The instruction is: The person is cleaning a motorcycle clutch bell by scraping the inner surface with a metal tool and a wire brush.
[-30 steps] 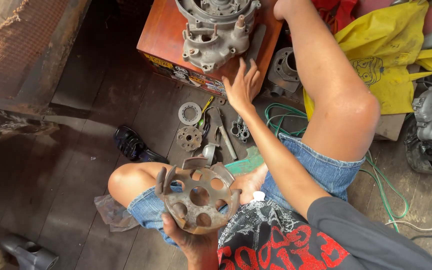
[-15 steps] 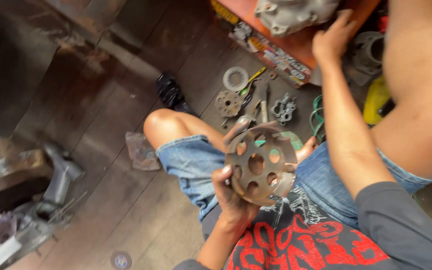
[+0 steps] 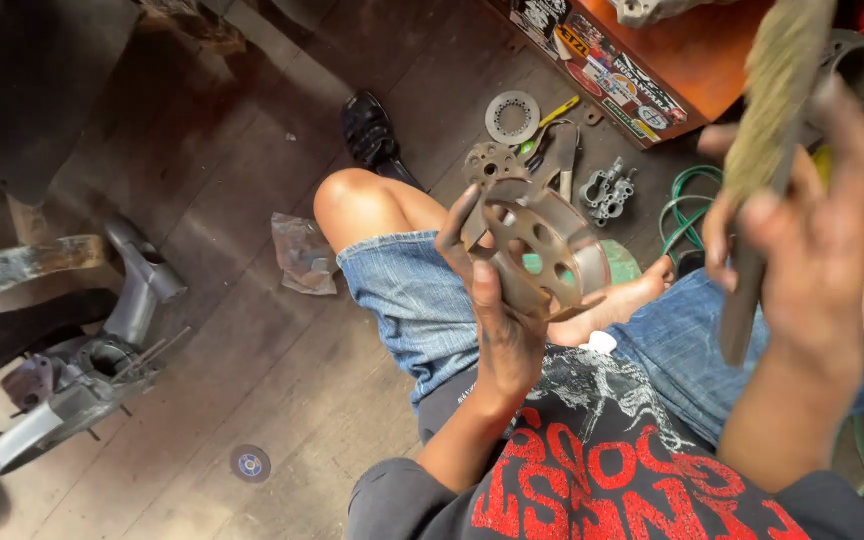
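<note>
My left hand [image 3: 497, 310] grips a round rusty metal disc with several holes [image 3: 542, 250], held up on edge over my lap. My right hand [image 3: 802, 240] is closed on the handle of a brush with pale bristles [image 3: 777, 70], raised at the right with the bristles pointing up. The brush is apart from the disc. I sit cross-legged on a dark wooden floor in denim shorts.
An orange box [image 3: 682, 50] stands at the top. On the floor near it lie a flat ring [image 3: 512, 116], a small holed plate [image 3: 490, 160], a grey metal fitting [image 3: 607, 188], a green cable [image 3: 687, 205] and a black sandal [image 3: 370, 130]. Grey metal parts [image 3: 102, 350] lie at left.
My right hand left the orange box and came up holding the brush. The disc in my left hand turned from flat to edge-on. My view swung left.
</note>
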